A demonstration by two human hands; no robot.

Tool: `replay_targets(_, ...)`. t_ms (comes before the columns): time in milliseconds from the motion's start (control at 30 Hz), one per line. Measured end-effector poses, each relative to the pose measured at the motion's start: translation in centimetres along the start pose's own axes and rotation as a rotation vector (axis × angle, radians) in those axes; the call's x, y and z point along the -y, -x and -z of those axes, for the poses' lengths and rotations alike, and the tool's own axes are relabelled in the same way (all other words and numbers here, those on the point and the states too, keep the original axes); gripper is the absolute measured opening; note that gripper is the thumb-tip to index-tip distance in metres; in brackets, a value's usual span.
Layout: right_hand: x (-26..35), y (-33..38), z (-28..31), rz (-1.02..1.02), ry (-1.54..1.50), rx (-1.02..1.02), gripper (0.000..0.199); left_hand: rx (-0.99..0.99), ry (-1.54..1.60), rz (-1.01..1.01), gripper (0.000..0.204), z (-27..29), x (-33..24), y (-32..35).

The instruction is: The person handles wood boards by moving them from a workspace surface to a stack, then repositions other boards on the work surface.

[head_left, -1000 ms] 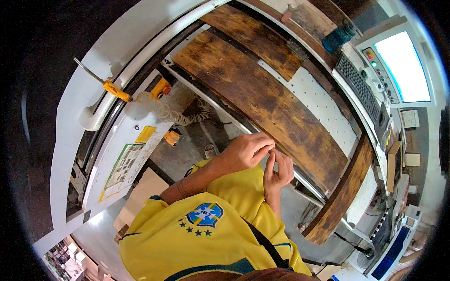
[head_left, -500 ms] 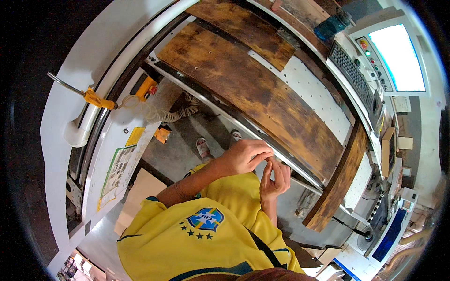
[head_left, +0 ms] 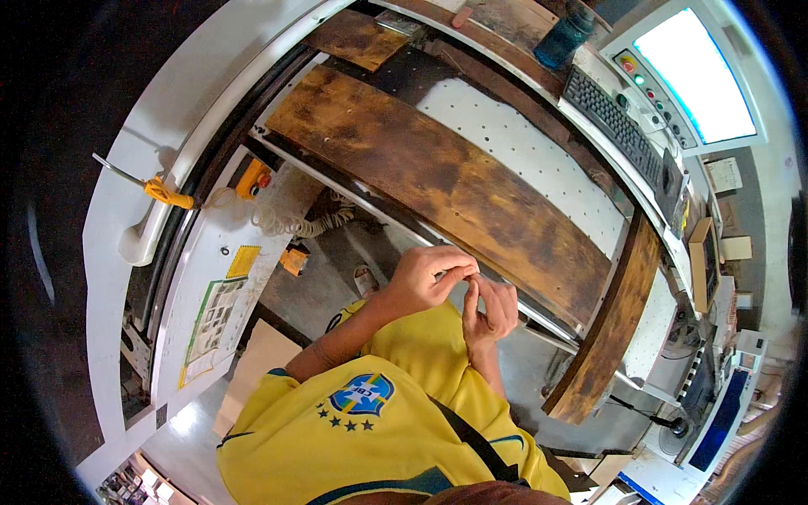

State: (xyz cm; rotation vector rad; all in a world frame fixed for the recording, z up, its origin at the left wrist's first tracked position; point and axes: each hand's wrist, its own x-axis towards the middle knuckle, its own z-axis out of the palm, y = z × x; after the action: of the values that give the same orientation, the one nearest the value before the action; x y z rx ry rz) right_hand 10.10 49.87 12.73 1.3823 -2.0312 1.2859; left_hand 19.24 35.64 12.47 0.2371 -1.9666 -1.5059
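My left hand (head_left: pixel 431 276) and my right hand (head_left: pixel 491 310) meet in front of my yellow shirt (head_left: pixel 353 438). Both have thumb and fingers pinched together, fingertips touching or nearly so. Whatever they pinch, if anything, is too small or hidden to make out. Just beyond them lies a long brown mottled panel (head_left: pixel 421 185) on the machine bed. Its near edge runs along a metal rail (head_left: pixel 370 198), close to my fingers.
A second mottled board (head_left: pixel 613 324) lies crosswise at the right. A shorter piece (head_left: pixel 358 38) is at the far left, beside the white perforated bed (head_left: pixel 505 126). Beyond are a bottle (head_left: pixel 564 38), a keyboard (head_left: pixel 613 122) and a lit screen (head_left: pixel 699 76). A coiled hose (head_left: pixel 295 220) hangs at left.
The far brown piece has shifted toward the upper left, baring more of the white perforated bed. My view has turned slightly. Both hands stay pinched together.
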Motion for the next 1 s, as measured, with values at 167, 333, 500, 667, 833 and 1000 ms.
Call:
replay_targets(167,-2.1,-0.5,1.4,0.046,0.003,-0.031,0.012,-0.055,-0.022,0.019,0.012,-2.7,-1.0,-0.9)
replay_targets(333,-3.9,-0.9,1.8,0.040,-0.044,-0.041,0.015,-0.115,-0.079,0.017,0.009,-4.3,-1.7,-2.0)
replay_targets(500,-5.5,-1.3,2.3,0.012,-0.123,-0.075,0.016,-0.021,-0.146,0.022,0.008,-4.6,-1.8,-3.3)
replay_targets(667,-6.7,-1.5,2.6,0.014,-0.120,-0.066,0.016,-0.017,-0.197,0.058,0.008,-5.4,-2.4,-4.2)
replay_targets(833,-7.7,-1.8,3.0,0.072,-0.105,-0.078,0.015,-0.018,-0.154,0.085,0.009,-6.4,-2.5,-4.6)
replay_targets(1000,-8.2,-2.0,3.4,0.112,-0.096,-0.095,0.014,0.001,-0.145,0.074,0.011,-7.0,-2.8,-4.9)
